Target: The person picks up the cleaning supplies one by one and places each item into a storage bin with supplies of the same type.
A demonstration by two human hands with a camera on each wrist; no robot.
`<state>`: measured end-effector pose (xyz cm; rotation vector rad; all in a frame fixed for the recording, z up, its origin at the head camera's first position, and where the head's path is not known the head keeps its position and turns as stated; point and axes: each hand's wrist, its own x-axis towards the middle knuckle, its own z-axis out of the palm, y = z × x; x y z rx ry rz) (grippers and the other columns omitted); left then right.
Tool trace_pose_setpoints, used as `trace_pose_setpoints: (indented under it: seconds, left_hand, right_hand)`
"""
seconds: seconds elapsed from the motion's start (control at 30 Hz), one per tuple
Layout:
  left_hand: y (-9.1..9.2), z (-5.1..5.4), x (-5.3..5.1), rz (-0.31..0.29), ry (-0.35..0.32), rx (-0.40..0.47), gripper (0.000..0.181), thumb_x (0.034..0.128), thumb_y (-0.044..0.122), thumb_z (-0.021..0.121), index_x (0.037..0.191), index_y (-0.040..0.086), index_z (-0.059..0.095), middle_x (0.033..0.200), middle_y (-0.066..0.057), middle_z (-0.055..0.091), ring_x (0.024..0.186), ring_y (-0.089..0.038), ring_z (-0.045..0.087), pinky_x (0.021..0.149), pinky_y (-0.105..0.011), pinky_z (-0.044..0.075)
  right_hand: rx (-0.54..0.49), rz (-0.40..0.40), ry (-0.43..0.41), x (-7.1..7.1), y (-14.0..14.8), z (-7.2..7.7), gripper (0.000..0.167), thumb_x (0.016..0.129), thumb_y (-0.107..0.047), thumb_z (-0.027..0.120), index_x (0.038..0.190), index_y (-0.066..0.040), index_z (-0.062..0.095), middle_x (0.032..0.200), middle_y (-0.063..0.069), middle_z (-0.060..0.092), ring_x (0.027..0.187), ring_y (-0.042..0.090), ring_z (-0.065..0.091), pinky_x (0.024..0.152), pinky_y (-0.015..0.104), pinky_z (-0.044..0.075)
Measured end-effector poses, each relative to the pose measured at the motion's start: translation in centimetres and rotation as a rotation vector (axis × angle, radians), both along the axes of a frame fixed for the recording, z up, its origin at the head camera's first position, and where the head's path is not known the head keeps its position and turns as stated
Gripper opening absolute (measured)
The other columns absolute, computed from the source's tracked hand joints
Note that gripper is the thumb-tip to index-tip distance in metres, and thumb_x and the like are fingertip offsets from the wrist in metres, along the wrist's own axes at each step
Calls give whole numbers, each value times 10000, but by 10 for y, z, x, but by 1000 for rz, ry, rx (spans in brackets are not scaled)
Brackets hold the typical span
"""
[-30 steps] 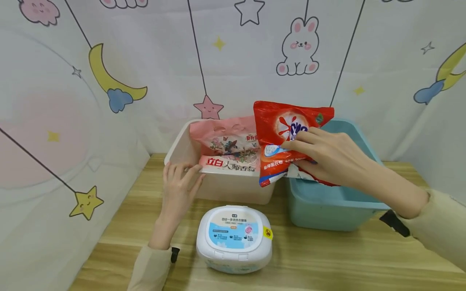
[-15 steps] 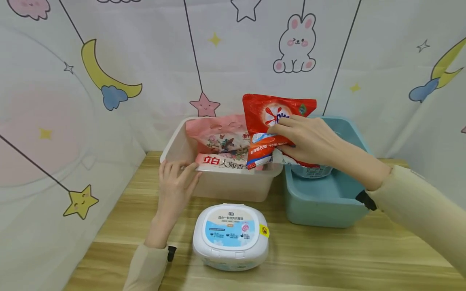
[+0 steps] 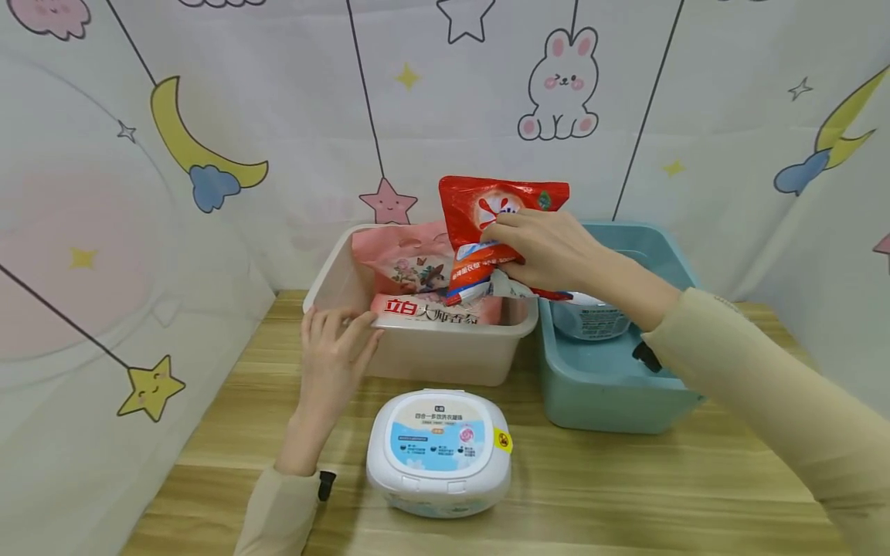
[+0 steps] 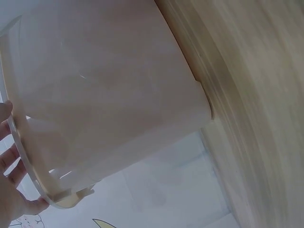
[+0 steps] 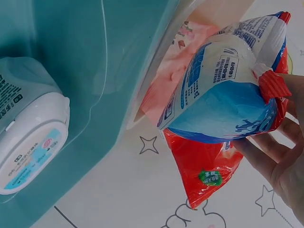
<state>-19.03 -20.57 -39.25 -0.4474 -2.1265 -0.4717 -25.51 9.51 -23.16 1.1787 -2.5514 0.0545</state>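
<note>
My right hand (image 3: 549,247) grips a red bag of laundry powder (image 3: 480,212) above the right part of the white bin (image 3: 445,351). In the right wrist view the bag's blue-and-white back (image 5: 223,104) bulges beside the fingers. With its thumb and fingers on the front left rim, my left hand (image 3: 337,347) holds the white bin; the left wrist view has the fingers (image 4: 9,159) at that rim. Inside the bin lies a pink bag of laundry powder (image 3: 417,266), partly hidden by the red bag.
A blue-green bin (image 3: 612,401) stands at the right, with a white-lidded tub (image 5: 35,137) inside. Another white tub of laundry pods (image 3: 438,455) sits on the wooden table (image 3: 626,494) in front. A printed curtain (image 3: 473,116) hangs behind.
My right hand has carried the red bag leftward, from near the gap between the bins to over the white bin. The left hand keeps its place on the rim. The view has shifted slightly.
</note>
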Motion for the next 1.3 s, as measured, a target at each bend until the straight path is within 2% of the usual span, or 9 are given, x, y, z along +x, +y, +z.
trace_pose_setpoints:
  seconds: [0.3, 0.6, 0.73, 0.93, 1.13, 1.3]
  left_hand:
    - [1, 0, 1, -3, -25, 20, 242, 804, 154, 763, 1026, 87, 696, 1011, -135, 603, 990, -336, 513, 1061, -639, 280]
    - [0, 1, -1, 0, -3, 9, 233, 799, 160, 769, 1010, 90, 702, 996, -135, 607, 975, -342, 522, 1047, -646, 293]
    - [0, 1, 0, -1, -8, 16, 236, 799, 159, 770, 1014, 88, 705, 1003, -132, 611, 980, -336, 522, 1051, -647, 286]
    - [-1, -1, 0, 6, -3, 8, 239, 794, 156, 780, 1009, 80, 707, 998, -134, 616, 985, -343, 526, 1049, -648, 292]
    - [-2, 0, 1, 10, -13, 2, 236, 799, 166, 775, 1010, 87, 705, 997, -128, 616, 986, -338, 526, 1052, -649, 289]
    - [-1, 2, 1, 4, -17, -1, 231, 809, 174, 761, 1018, 98, 700, 1003, -123, 617, 987, -329, 526, 1050, -644, 292]
  right_hand:
    - [30, -38, -65, -12, -19, -9, 397, 820, -259, 727, 1192, -164, 623, 1230, 63, 656, 1057, 253, 622, 819, 411, 567]
    - [72, -60, -112, -22, -28, -12, 363, 823, -242, 721, 1156, -159, 604, 1205, 66, 663, 984, 253, 629, 815, 396, 560]
    - [102, -54, -108, -26, -31, -15, 345, 832, -240, 710, 1147, -157, 597, 1217, 69, 662, 975, 260, 631, 790, 384, 560]
    - [103, -41, -87, -34, -35, -19, 293, 833, -211, 688, 1099, -151, 582, 1143, 62, 673, 896, 253, 625, 740, 376, 548]
    - [154, -68, -134, -39, -41, -26, 343, 832, -230, 697, 1145, -170, 572, 1250, 64, 655, 950, 254, 641, 791, 387, 555]
    - [203, -54, -142, -40, -44, -30, 353, 835, -246, 704, 1156, -174, 576, 1250, 63, 657, 978, 255, 645, 817, 391, 550]
